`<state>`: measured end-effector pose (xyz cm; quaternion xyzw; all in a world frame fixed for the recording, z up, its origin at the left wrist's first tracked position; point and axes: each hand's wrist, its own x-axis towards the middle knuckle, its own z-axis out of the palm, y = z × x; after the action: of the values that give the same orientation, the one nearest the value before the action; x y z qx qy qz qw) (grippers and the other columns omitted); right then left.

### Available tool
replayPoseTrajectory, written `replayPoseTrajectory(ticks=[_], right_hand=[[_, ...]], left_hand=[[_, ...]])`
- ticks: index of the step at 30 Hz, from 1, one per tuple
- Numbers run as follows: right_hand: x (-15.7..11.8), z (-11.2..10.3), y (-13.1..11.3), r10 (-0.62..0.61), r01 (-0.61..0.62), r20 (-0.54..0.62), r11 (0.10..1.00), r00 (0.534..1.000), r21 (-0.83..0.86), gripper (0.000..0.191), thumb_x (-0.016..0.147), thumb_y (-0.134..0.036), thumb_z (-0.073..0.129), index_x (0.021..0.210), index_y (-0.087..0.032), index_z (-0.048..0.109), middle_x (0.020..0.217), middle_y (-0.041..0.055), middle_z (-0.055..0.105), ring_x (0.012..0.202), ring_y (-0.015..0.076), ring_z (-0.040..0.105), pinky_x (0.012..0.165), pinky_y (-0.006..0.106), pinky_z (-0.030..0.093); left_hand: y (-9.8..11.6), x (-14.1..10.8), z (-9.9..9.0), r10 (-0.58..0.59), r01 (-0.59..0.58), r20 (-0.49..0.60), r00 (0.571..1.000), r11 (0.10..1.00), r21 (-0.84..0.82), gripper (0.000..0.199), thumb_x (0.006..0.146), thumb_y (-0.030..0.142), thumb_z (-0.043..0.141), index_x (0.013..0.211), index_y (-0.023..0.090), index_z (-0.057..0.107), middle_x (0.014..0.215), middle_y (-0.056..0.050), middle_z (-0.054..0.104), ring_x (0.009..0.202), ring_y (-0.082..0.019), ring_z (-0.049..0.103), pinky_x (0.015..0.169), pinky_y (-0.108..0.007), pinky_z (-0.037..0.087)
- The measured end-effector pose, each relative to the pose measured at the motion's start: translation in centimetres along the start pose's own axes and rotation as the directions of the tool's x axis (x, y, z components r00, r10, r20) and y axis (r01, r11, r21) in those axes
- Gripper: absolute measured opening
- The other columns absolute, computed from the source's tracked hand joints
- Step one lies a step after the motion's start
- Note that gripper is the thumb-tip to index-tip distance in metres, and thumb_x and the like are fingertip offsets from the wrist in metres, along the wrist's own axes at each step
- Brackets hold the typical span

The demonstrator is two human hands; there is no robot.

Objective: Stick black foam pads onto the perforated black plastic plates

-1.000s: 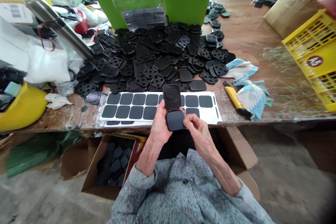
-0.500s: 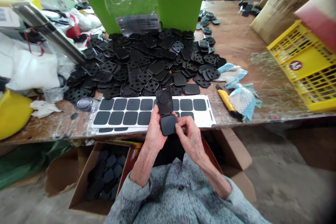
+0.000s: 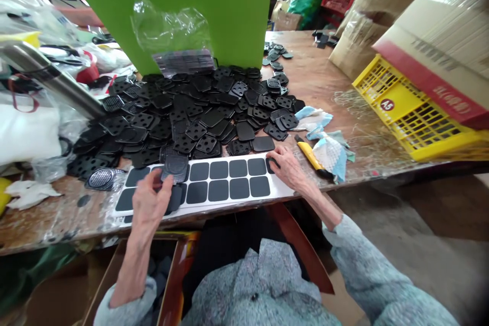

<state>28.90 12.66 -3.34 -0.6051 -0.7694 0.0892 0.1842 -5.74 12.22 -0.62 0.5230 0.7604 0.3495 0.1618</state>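
Observation:
My left hand (image 3: 150,197) is closed around a hinged black plastic piece (image 3: 176,167), with its ridged flap pointing away from me and its smooth square flap (image 3: 174,198) nearer. It hangs over the left part of a white sheet (image 3: 280,188) bearing two rows of dark, rounded-square stickers (image 3: 239,188). At the sheet's far right end, the fingertips of my right hand (image 3: 287,167) pinch the edge of the last dark sticker (image 3: 270,165) in the back row. My fingers partly cover that sticker.
Behind the sheet lies a wide heap of black plastic pieces (image 3: 202,112) against a green panel (image 3: 171,0). To the right are a yellow cutter knife (image 3: 309,155), a blue-white cloth (image 3: 328,155) and a yellow crate (image 3: 405,112). A metal tube (image 3: 53,79) leans at left.
My hands have parted. The left carried the hinged piece leftward over the sheet, while the right moved from its flap to the sheet's right-end sticker. The view has shifted too.

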Motion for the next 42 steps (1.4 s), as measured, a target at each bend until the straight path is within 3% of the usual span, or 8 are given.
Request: replayPoseTrajectory(ticks=[2,4,6,9,12,25,32,42], right_hand=[[0.2,-0.2,0.1,-0.023,0.023,0.030,1.000,0.999,0.001,0.018,0.081,-0.014,0.047,0.094,-0.019,0.058,0.097,0.0089,0.053,0.095,0.0230,0.046,0.083,0.036,0.039],[0.5,-0.4,0.3,-0.053,0.053,0.064,0.999,0.997,0.000,0.016,0.081,-0.014,0.047,0.092,-0.019,0.058,0.095,0.0078,0.053,0.095,0.0222,0.046,0.082,0.035,0.038],[1.0,-0.7,0.5,-0.086,0.086,0.096,0.996,0.992,0.000,0.014,0.080,-0.013,0.048,0.089,-0.019,0.056,0.093,0.0066,0.053,0.094,0.0212,0.047,0.081,0.034,0.038],[1.8,-0.8,1.0,-0.134,0.135,0.134,0.991,0.982,0.003,0.013,0.076,-0.012,0.049,0.085,-0.019,0.055,0.087,0.0051,0.053,0.090,0.0200,0.047,0.079,0.032,0.037],[2.5,-0.8,1.3,-0.169,0.168,0.164,0.986,0.972,0.022,0.011,0.074,-0.012,0.049,0.081,-0.019,0.052,0.084,0.0037,0.052,0.085,0.0183,0.046,0.075,0.030,0.036],[2.7,-1.0,1.5,-0.266,0.258,0.173,0.964,0.949,0.063,0.005,0.073,-0.014,0.050,0.072,-0.018,0.047,0.083,0.0023,0.050,0.081,0.0170,0.044,0.077,0.031,0.032],[1.2,-0.8,1.0,-0.201,0.205,0.122,0.979,0.972,-0.014,0.014,0.079,-0.014,0.048,0.091,-0.017,0.054,0.097,0.0083,0.053,0.094,0.0224,0.045,0.083,0.036,0.030],[3.0,-1.0,1.6,-0.251,0.258,0.184,0.966,0.951,-0.019,0.010,0.073,-0.015,0.052,0.082,-0.017,0.052,0.086,0.0030,0.053,0.083,0.0181,0.046,0.076,0.030,0.032]], left_hand=[[1.5,-0.6,0.0,0.173,-0.164,-0.063,0.983,0.978,0.129,0.041,0.073,0.038,0.057,0.106,0.014,0.061,0.094,-0.011,0.059,0.085,-0.024,0.057,0.082,-0.043,0.046],[4.0,-2.3,1.1,0.292,-0.293,0.067,0.954,0.956,0.010,0.036,0.080,0.037,0.051,0.107,0.014,0.060,0.097,-0.010,0.060,0.083,-0.021,0.058,0.078,-0.037,0.048],[6.7,-4.5,3.5,0.483,-0.468,0.284,0.828,0.875,-0.123,0.030,0.086,0.033,0.046,0.106,0.015,0.060,0.100,-0.009,0.062,0.091,-0.020,0.058,0.084,-0.035,0.047],[9.2,-6.8,8.2,0.679,-0.746,0.480,0.556,0.662,-0.071,0.039,0.086,0.030,0.049,0.122,0.017,0.053,0.129,-0.012,0.051,0.123,-0.028,0.041,0.102,-0.047,0.032],[9.6,-7.4,11.5,0.661,-0.826,0.590,0.464,0.563,0.020,0.054,0.084,0.038,0.053,0.132,0.015,0.044,0.140,-0.015,0.040,0.132,-0.034,0.027,0.104,-0.054,0.024],[9.8,-6.6,11.8,0.621,-0.859,0.651,0.436,0.504,0.094,0.059,0.085,0.048,0.047,0.134,0.016,0.042,0.139,-0.015,0.041,0.130,-0.034,0.030,0.104,-0.051,0.026],[9.9,-6.6,11.8,0.621,-0.844,0.652,0.436,0.533,0.057,0.058,0.084,0.046,0.049,0.134,0.017,0.042,0.138,-0.017,0.042,0.130,-0.034,0.031,0.102,-0.054,0.028],[9.8,-6.8,11.7,0.632,-0.856,0.642,0.434,0.511,0.076,0.057,0.084,0.045,0.049,0.133,0.016,0.043,0.139,-0.015,0.041,0.130,-0.033,0.030,0.104,-0.051,0.027]])
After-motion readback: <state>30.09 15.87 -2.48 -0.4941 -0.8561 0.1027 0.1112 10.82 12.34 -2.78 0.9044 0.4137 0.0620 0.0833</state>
